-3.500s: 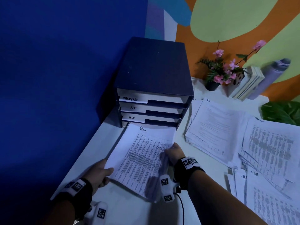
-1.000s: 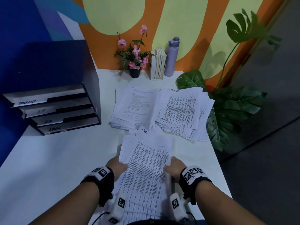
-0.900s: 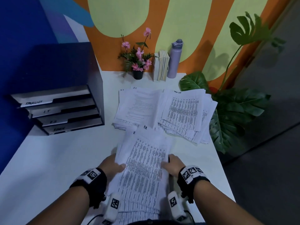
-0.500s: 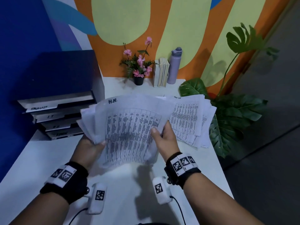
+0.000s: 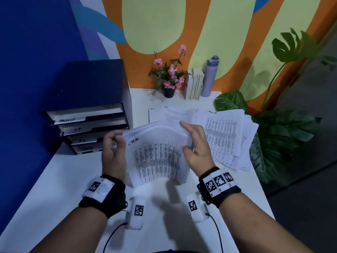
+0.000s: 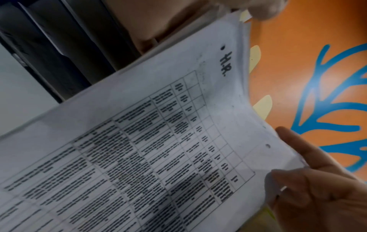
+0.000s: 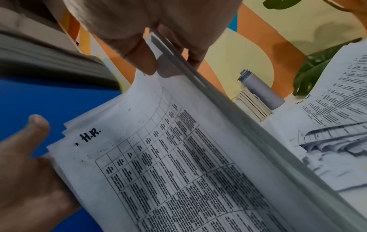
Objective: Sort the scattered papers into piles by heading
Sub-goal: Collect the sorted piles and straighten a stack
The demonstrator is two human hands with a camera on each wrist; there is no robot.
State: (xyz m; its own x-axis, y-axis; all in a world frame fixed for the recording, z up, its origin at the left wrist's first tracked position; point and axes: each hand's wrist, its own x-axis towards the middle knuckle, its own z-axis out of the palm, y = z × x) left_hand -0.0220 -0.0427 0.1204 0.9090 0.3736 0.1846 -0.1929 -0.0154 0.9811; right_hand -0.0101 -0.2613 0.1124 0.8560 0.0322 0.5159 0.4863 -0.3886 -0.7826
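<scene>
We see both hands, left hand (image 5: 114,154) and right hand (image 5: 196,146), pinching the H.R. stack (image 5: 158,154) upright on the counter (image 5: 54,181); tray organizer (image 5: 91,114) at 10 o'clock holds papers.

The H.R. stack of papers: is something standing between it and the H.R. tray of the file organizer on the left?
Nothing visible blocks the way. Both hands, left hand and right hand, hold the H.R. stack upright. The bare table lies between it and the organizer, whose trays open toward the person.
</scene>
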